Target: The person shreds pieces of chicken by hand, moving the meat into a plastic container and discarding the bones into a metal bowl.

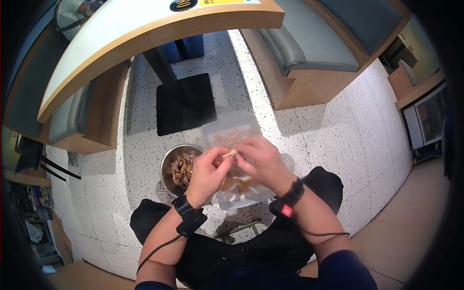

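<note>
meat scrap [231, 153] — pinched between both hands' fingers [218, 155]

Speckled terrazzo floor [338, 130] as landmark; on it a black square table base [186, 104] carrying a white, wood-edged tabletop [121, 43]; grey cushioned booth seat [309, 48] right of the base; another grey seat [72, 116] left of it; glass-fronted cabinet [427, 118] at the floor's far right
</note>
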`<state>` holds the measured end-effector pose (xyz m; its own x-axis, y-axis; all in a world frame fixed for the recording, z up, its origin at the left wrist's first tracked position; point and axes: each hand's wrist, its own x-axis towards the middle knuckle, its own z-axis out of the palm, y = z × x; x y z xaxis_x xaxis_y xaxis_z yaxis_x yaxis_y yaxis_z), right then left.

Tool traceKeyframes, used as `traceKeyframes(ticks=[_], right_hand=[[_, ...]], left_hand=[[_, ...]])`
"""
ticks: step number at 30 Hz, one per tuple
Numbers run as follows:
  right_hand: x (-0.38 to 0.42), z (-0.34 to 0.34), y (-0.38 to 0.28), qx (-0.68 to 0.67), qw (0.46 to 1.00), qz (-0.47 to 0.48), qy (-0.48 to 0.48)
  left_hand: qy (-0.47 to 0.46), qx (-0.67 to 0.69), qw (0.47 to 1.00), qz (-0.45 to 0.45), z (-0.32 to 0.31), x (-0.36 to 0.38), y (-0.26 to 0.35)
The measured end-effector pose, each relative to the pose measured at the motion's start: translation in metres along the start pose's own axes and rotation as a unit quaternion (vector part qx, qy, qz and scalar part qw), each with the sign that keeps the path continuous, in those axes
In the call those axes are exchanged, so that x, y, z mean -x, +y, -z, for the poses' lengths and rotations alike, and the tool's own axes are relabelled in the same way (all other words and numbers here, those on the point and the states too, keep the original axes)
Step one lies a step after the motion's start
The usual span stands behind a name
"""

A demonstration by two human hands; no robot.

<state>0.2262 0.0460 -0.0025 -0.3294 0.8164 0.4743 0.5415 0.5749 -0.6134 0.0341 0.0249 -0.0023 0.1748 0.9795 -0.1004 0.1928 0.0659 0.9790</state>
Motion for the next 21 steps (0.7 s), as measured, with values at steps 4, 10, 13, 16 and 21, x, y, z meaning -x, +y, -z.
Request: traceKeyframes(ticks=[4, 10, 13, 16, 21], right_hand=[[-0.003, 0.004, -0.004, -0.008, 1.000, 0.020, 0.006], [-0.002, -0.002, -0.006, -0.039, 0.999, -0.008, 0.008], [-0.001, 0.000, -0.008, -0.031, 0.998, -0.049, -0.008], [-0.006, 0.001, -0.012, -0.196, 0.961, -0.194, -0.018], [-0.009, 0.002, -0.011, -0.343, 0.902, -0.261, -0.005]], left_hand=[[0.033, -0.028, 0.996, -0.076, -0.004, 0.001, -0.001], [0.020, -0.132, 0.983, -0.126, 0.001, 0.007, 0.015], [0.029, -0.105, 0.986, -0.126, -0.005, 0.011, 0.015], [0.031, 0.014, 0.997, -0.070, -0.006, 0.014, 0.007], [0.026, 0.204, 0.979, 0.000, -0.002, 0.010, 0.002]])
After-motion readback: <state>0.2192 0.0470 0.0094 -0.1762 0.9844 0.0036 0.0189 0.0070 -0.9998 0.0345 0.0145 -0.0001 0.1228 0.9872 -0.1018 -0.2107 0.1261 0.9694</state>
